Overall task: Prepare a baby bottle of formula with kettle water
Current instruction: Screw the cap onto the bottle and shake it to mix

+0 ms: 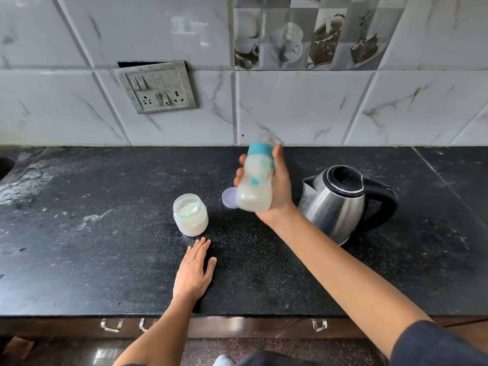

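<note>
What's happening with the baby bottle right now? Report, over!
Right hand gripping bottle, milky, teal cap on, blurred. Left hand flat on counter. Powder jar open. Nothing blocking.

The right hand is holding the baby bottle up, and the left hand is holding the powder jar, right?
Not quite. The head view shows the left hand lying flat on the counter near the powder jar, not holding it. The right hand does hold the baby bottle up.

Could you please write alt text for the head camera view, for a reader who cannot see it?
A right hand holds a milky baby bottle above a black counter. The left hand rests flat beside an open jar of powder; its lid and a steel kettle stand behind.
</note>
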### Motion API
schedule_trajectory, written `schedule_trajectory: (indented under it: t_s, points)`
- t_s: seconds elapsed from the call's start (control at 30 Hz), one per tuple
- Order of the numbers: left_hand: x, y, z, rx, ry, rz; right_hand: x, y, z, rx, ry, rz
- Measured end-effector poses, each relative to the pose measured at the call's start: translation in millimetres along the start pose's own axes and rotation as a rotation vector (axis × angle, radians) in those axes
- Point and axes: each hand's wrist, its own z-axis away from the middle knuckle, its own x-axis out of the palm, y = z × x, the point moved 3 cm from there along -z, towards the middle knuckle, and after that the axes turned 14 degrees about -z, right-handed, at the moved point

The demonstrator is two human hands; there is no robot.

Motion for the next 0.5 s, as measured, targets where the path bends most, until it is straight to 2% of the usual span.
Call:
schedule_trajectory:
  t_s: [0.1,0.27,0.4,0.5]
  points:
    - [0.0,0.1,0.0,-0.011,-0.014,0.002,-0.7,7.7,10.8,0.069,-0.028,0.091]
    - [0.5,0.5,-0.2,0.002,-0.011,-0.001,0.9,-15.2,-6.2,-0.05,0.06,-0.08]
    - [1.1,-0.5,-0.9,0.004,-0.015,-0.001,-4.7,-6.6,6.5,0.005,0.032,0.094]
    - [0.9,0.9,-1.0,0.004,-0.013,-0.001,-2.8,-18.2,-3.2,-0.065,0.07,-0.063]
